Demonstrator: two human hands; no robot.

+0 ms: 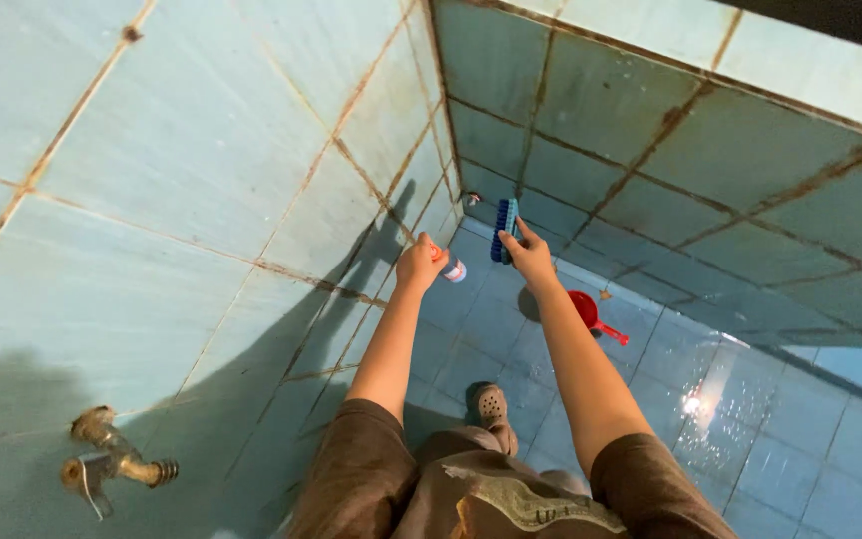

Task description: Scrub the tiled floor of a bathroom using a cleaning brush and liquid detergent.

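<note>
My left hand is closed around a small white container with a red cap, held out in front of me above the floor. My right hand grips a blue scrub brush, bristles facing left toward the container. Both arms reach toward the corner where two stained pale-blue tiled walls meet. My foot in a grey perforated clog stands on the wet tiled floor below.
A red plastic dipper lies on the floor under my right forearm. A brass tap sticks out of the left wall near me. A small fitting sits low in the corner. Water glints on the floor at right.
</note>
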